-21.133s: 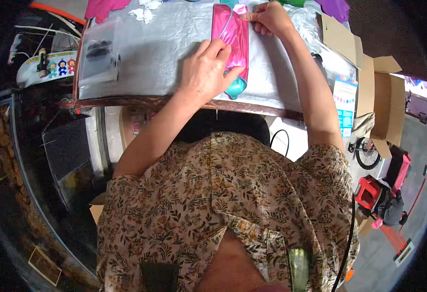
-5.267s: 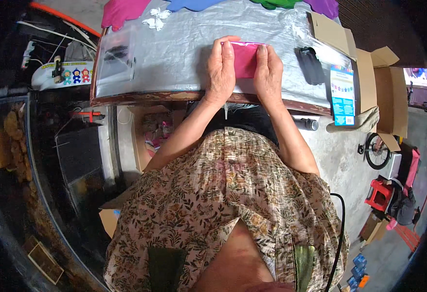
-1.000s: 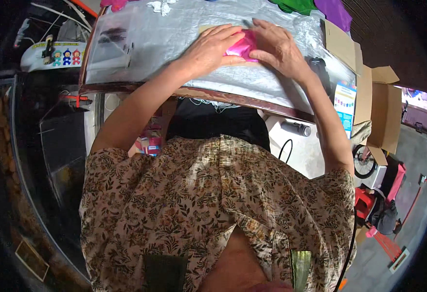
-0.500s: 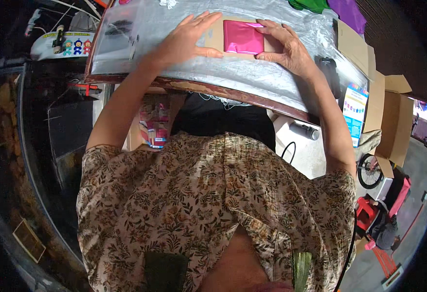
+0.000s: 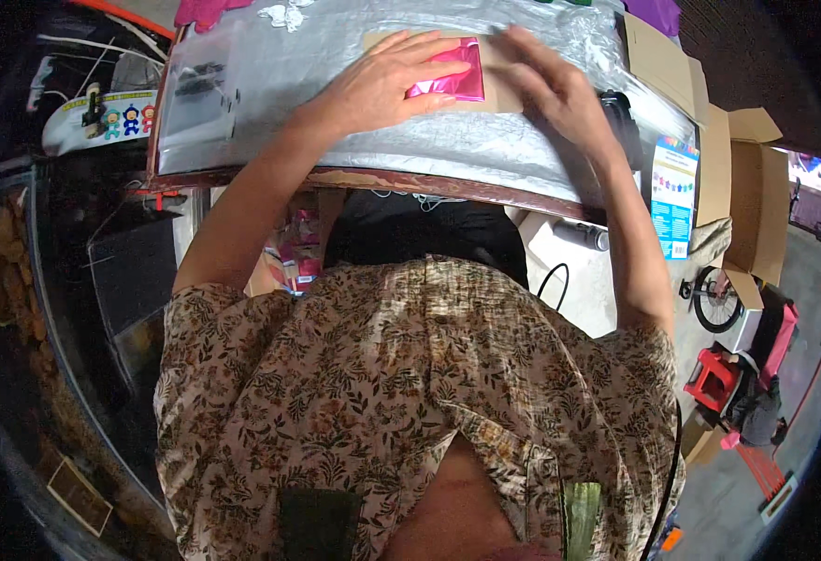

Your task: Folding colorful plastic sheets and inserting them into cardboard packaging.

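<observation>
On the table, both hands now lie flat, left hand (image 5: 382, 79) covering the pink sheet (image 5: 448, 82).

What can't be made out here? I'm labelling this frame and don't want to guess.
Head view only:
- Pink sheet: left part hidden under the left hand.
- Right hand: motion-blurred, contact unclear.
- Brown card: partly covered by both hands.
- Dark object: behind right wrist, unidentifiable.
</observation>
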The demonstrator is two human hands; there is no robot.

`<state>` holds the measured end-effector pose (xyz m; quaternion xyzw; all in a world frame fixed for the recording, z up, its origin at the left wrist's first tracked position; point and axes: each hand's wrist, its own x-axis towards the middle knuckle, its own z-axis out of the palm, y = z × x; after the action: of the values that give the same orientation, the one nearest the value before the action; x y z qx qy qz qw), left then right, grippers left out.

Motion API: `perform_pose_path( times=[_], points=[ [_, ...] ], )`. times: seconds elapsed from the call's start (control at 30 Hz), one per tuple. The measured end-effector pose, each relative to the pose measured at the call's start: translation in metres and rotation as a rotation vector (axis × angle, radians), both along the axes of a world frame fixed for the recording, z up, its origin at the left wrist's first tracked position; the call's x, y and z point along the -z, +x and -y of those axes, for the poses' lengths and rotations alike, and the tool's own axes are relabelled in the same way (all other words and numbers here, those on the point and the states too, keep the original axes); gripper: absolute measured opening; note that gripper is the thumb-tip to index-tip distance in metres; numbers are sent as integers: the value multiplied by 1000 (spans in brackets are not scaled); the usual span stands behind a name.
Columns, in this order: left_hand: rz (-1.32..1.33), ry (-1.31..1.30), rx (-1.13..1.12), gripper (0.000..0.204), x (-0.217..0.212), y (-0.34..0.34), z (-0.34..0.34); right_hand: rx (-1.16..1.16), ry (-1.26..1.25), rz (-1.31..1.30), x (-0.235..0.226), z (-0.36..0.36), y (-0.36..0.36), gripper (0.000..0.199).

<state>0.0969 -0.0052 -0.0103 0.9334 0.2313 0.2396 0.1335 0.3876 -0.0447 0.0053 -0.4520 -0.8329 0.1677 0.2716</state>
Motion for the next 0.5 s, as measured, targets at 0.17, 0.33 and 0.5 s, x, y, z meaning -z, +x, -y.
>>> perform_pose_path(
  times=[0.17, 0.33, 0.5],
  points=[
    [-15, 11, -2, 50, -6, 4, 0, 202, 73, 108, 3, 34, 10, 44],
    [12, 9, -9, 49, -4, 6, 0, 200, 85, 138, 5, 31, -8, 44],
    [18, 3, 7, 49, -4, 12, 1, 199, 34, 21, 4, 26, -23, 43]
  ],
)
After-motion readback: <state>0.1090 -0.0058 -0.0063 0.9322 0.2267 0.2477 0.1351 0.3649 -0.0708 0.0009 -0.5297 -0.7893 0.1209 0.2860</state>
